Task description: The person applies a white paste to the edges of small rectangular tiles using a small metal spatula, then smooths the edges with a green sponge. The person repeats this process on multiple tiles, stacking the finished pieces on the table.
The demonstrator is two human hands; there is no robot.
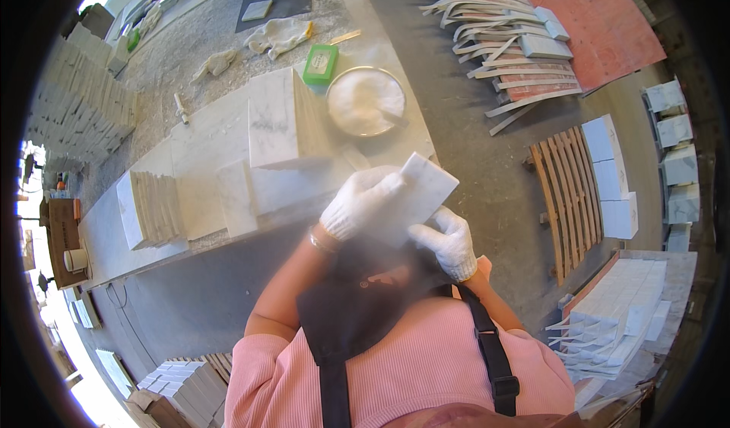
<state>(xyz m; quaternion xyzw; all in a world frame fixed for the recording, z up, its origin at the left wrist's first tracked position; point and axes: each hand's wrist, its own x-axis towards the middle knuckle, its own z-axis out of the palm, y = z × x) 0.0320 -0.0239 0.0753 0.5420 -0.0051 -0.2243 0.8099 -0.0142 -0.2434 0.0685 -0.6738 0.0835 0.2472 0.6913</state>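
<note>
The white tile (432, 186) sits between the two gloved hands, tilted and clear of the bench (342, 9). The left hand (361, 203) pinches its left side, thumb over the face; the right hand (450, 247) closes on the near right edge, its fingers partly hidden. Stone-like and stiff, the tile looks light enough for one hand but brittle at the corners, and dust may make it slippery; opposite edges seem the safest hold. Just beyond the left hand are a round pan (365, 135) of white powder and a marble stack (272, 124).
</note>
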